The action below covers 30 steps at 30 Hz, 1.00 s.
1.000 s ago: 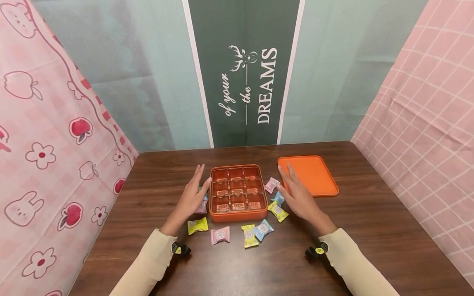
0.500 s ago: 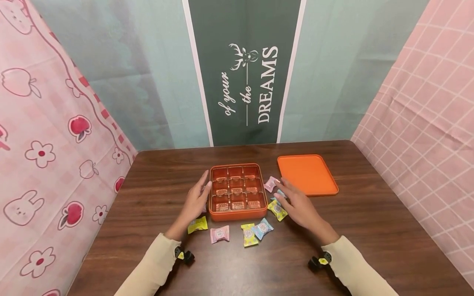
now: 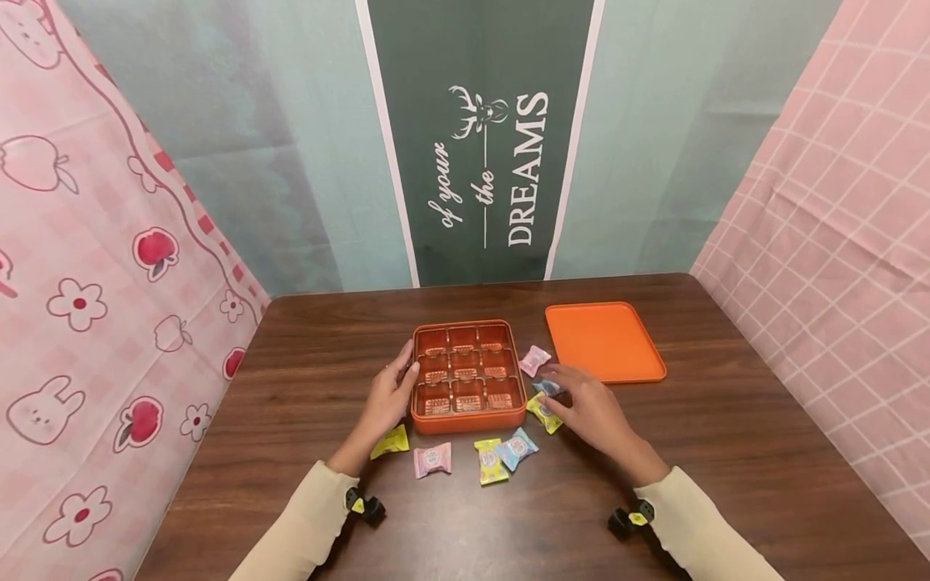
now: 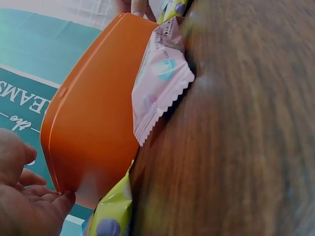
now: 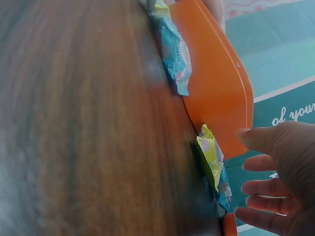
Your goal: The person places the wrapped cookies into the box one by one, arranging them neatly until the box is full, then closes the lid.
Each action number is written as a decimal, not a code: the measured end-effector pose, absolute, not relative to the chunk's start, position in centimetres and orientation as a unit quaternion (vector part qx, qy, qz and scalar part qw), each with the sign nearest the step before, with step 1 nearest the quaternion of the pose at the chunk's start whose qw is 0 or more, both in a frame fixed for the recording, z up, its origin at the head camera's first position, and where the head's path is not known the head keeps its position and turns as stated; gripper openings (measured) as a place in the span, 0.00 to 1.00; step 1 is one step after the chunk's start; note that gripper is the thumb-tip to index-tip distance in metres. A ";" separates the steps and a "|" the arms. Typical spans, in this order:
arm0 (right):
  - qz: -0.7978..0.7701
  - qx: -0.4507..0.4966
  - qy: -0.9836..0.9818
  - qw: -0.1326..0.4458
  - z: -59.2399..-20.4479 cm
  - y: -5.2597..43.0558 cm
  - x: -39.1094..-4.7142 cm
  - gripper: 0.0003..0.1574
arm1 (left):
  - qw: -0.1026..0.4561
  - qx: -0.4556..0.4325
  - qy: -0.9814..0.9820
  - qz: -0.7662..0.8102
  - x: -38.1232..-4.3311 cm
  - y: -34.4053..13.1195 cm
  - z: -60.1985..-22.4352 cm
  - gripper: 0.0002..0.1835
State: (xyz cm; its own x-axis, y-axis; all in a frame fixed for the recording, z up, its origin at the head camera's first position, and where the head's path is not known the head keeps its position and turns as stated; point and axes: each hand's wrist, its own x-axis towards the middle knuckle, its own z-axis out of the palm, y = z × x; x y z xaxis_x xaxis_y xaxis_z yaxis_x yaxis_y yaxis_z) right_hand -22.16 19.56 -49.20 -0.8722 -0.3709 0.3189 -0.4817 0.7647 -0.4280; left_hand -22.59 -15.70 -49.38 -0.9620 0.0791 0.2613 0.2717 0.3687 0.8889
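An orange box (image 3: 472, 424) with a nine-compartment insert stands on the table, its compartments bare. My left hand (image 3: 385, 401) is at the box's left side, fingertips touching the wall near a corner in the left wrist view. At the right, my right hand (image 3: 594, 410) hovers over wrapped candies with loosely bent fingers and nothing between them. Under and beside it lie a blue candy (image 3: 546, 388), a yellow candy (image 3: 542, 414) and a pink candy (image 3: 534, 361). In the right wrist view, its thumb and fingers are spread apart beside the yellow candy (image 5: 211, 155).
An orange lid (image 3: 605, 343) lies at the back right. In front of the box are a pink candy (image 3: 433, 460), a yellow candy (image 3: 491, 463) overlapped by a blue candy (image 3: 517, 449), and another yellow candy (image 3: 391, 441) near my left wrist. Patterned cloths surround the brown table (image 3: 465, 532).
My left hand has come down against the box's left side. The right hand has lowered toward the candies on the right, its fingers bending more. Box, lid and candies stay in place.
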 end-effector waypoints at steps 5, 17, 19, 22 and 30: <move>0.246 0.232 -0.932 0.134 -49.2 19.6 -21.9 0.27 | 0.084 -0.116 -0.823 -0.550 -22.6 -15.9 -50.0 0.28; 0.237 0.242 -0.931 0.133 -49.4 19.3 -21.9 0.21 | 0.104 -0.125 -0.827 -0.537 -22.7 -15.7 -50.3 0.27; 0.233 0.235 -0.936 0.118 -49.4 19.2 -21.8 0.20 | 0.104 -0.127 -0.828 -0.536 -22.7 -15.8 -50.4 0.27; 0.225 0.225 -0.944 0.091 -49.4 19.1 -21.7 0.20 | 0.101 -0.130 -0.830 -0.533 -22.6 -15.9 -50.4 0.27; 0.207 0.232 -0.947 0.082 -49.1 18.9 -21.7 0.20 | 0.092 -0.121 -0.831 -0.535 -22.5 -15.8 -50.1 0.27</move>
State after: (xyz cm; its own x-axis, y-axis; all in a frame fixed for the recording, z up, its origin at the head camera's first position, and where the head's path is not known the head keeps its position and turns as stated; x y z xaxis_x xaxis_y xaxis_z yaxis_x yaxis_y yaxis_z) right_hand -21.67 18.87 -49.09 -0.8790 -0.4049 0.2518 -0.4731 0.8067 -0.3541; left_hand -22.54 -15.77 -50.14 -0.9538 0.1037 0.2821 0.2997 0.3980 0.8670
